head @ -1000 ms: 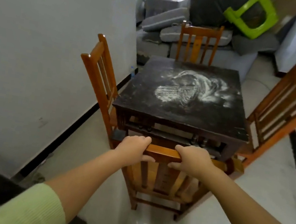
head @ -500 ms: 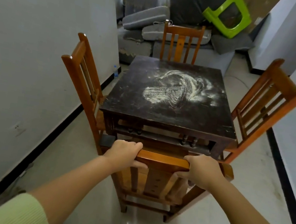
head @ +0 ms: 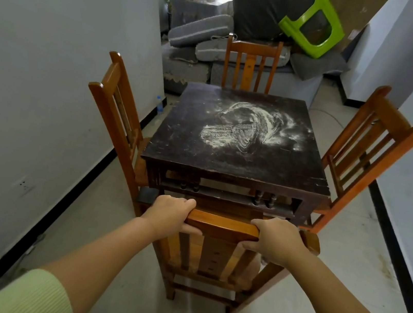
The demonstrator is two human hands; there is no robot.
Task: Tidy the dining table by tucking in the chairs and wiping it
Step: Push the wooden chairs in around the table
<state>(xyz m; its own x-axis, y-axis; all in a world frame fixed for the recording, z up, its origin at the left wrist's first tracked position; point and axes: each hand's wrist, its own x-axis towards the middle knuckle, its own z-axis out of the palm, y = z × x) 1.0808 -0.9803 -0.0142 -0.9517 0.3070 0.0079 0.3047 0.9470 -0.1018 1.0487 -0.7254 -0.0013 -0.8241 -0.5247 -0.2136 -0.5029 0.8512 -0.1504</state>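
Observation:
A dark square dining table (head: 174, 148) stands in a narrow room, its top smeared with white powder (head: 244, 132). Directly before me is a wooden chair (head: 221, 223), its seat partly under the table's near edge. My left hand (head: 169, 214) grips the left end of its top rail and my right hand (head: 276, 239) grips the right end. Three more wooden chairs surround the table: one on the left (head: 115, 112), one on the right (head: 369, 147), one at the far side (head: 251, 63).
White walls close in on both sides, with black skirting along the tiled floor (head: 330, 270). Behind the table lie grey cushions (head: 201, 31) and a sofa with an upturned green plastic stool (head: 313, 24). A wall socket (head: 23, 184) sits low on the left.
The near chair has slid forward toward the table with both hands gripping its top rail, and my view has moved closer to the table.

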